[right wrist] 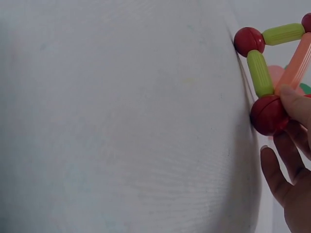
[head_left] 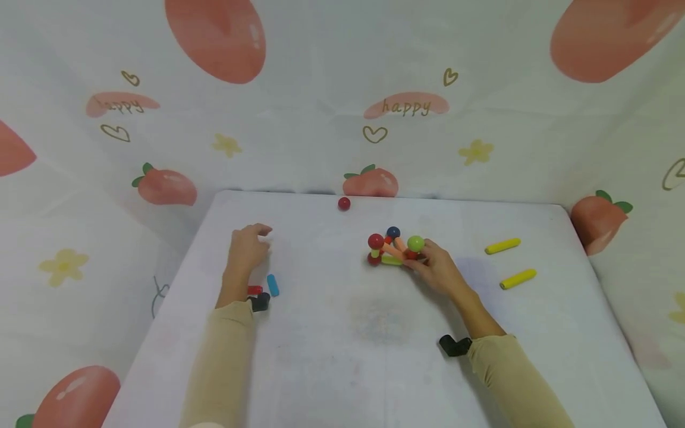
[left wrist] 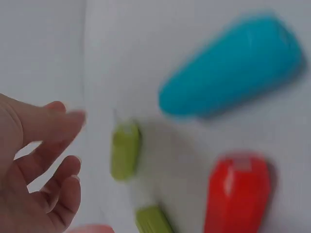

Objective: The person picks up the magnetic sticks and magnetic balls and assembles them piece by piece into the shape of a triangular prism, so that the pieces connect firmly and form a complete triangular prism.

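My right hand pinches one corner of a magnetic ball-and-stick frame on the right of the table's middle. Red balls, a dark blue ball and a light green ball are joined there by green and orange sticks. In the right wrist view, thumb and fingers grip by a red ball where a green stick meets it. Over the table's left side, my left hand is loosely bent with nothing visible in its fingers. Near it lie a blue stick, a red stick and two green sticks.
A loose red ball sits by the table's back edge. Two yellow sticks lie on the right side of the white table. A printed cloth hangs behind it. Black camera mounts are on both wrists.
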The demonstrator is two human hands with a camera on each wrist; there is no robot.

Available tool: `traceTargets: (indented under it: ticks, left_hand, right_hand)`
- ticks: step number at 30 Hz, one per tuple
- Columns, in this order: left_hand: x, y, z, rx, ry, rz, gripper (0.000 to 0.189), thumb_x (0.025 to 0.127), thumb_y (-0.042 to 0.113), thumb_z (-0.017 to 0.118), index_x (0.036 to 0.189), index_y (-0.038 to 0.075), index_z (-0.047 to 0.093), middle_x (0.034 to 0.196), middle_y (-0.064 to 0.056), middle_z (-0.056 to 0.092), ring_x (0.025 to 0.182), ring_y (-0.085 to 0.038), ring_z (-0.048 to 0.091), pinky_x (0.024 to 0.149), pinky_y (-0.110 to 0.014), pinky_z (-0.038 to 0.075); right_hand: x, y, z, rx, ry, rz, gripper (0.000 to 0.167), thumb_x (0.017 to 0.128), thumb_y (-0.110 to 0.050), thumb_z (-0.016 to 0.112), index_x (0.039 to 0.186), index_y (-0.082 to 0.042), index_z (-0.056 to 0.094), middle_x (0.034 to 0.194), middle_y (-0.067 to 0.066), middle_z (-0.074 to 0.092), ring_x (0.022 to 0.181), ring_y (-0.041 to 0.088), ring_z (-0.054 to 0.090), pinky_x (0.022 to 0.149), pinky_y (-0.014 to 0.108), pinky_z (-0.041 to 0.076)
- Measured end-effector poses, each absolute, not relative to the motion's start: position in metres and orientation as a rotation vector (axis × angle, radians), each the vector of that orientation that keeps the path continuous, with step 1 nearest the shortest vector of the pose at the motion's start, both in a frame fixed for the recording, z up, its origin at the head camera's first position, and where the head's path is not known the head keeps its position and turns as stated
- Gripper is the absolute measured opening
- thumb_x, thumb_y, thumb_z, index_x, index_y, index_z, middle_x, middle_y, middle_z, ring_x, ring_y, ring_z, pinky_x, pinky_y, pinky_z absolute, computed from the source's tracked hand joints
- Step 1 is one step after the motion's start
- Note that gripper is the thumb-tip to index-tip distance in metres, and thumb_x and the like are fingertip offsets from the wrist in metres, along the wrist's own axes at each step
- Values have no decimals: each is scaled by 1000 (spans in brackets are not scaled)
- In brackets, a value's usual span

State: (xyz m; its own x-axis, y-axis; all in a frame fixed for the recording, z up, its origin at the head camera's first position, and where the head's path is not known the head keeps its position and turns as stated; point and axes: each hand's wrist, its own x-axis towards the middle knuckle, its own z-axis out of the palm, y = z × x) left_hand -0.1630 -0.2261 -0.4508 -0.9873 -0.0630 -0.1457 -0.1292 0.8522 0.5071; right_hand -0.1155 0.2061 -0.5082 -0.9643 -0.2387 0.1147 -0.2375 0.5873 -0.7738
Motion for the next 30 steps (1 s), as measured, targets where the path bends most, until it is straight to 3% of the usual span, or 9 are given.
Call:
traceTargets:
  ticks: [5, 9, 15, 21, 25, 30]
  left_hand:
    - [-163, -254, -459, -308, 2808, 683, 49, 94, 0, 50, 141, 12, 60, 144, -19, 56, 127, -41, 40, 107, -56, 44]
    - [-164, -258, -467, -316, 2769, 619, 40, 97, 9, 57, 136, 12, 64, 143, -21, 56, 128, -43, 41, 110, -60, 39]
    - [-166, -246, -465, -187, 2868, 617, 34, 98, 19, 64, 131, 10, 67, 133, -21, 64, 122, -42, 51, 104, -59, 42]
    - [-166, -182, -416, 129, 2930, 959, 34, 99, 22, 68, 131, 11, 68, 125, -14, 64, 110, -33, 63, 90, -47, 53]
    - [-158, -123, -392, 330, 2907, 1116, 32, 94, 24, 75, 124, 14, 72, 117, -5, 68, 103, -25, 64, 88, -40, 55]
    - [-152, -59, -389, 547, 2891, 1112, 30, 91, 26, 78, 120, 17, 76, 110, 1, 71, 101, -23, 64, 87, -35, 55]
  right_hand:
    - [-115, 205, -512, -426, 2795, -1377, 18, 90, -11, 78, 107, -6, 74, 104, 9, 64, 105, 30, 71, 84, 45, 61]
    - [-116, 204, -514, -426, 2795, -1384, 18, 90, -11, 78, 107, -6, 74, 104, 8, 64, 104, 30, 71, 85, 45, 61]
    - [-116, 203, -515, -440, 2799, -1389, 20, 90, -11, 78, 108, -5, 73, 105, 10, 64, 105, 31, 71, 85, 46, 61]
    - [-116, 208, -514, -395, 2806, -1396, 18, 88, -12, 79, 105, -8, 74, 103, 6, 64, 100, 27, 70, 84, 40, 61]
    - [-116, 210, -513, -381, 2785, -1399, 18, 90, -12, 78, 106, -8, 74, 105, 6, 65, 101, 25, 69, 85, 37, 61]
    - [-116, 210, -513, -400, 2764, -1437, 18, 90, -12, 78, 107, -8, 74, 108, 7, 66, 103, 25, 68, 85, 37, 61]
